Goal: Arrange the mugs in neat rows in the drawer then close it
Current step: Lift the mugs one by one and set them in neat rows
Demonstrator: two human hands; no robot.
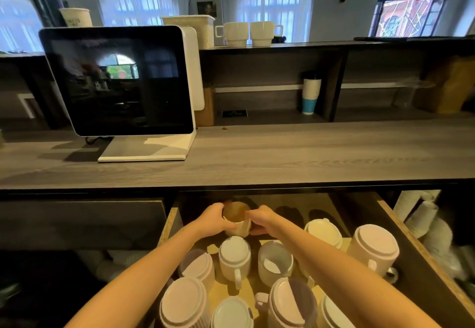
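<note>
An open wooden drawer (401, 227) under the counter holds several white mugs. Most stand upside down, such as a mug (234, 255) with its handle toward me and a large one (374, 246) at the right. One mug (275, 259) stands upright. At the drawer's back, both hands clasp an upright mug (237, 221) with a brownish inside: my left hand (214, 218) on its left side, my right hand (261, 219) on its right. The back right of the drawer floor is bare.
A grey wooden counter (282, 153) overhangs the drawer's back. A dark touchscreen on a white stand (120, 81) sits at the counter's left. Two white mugs (248, 33) stand on the upper shelf. Stacked paper cups (421, 217) lie right of the drawer.
</note>
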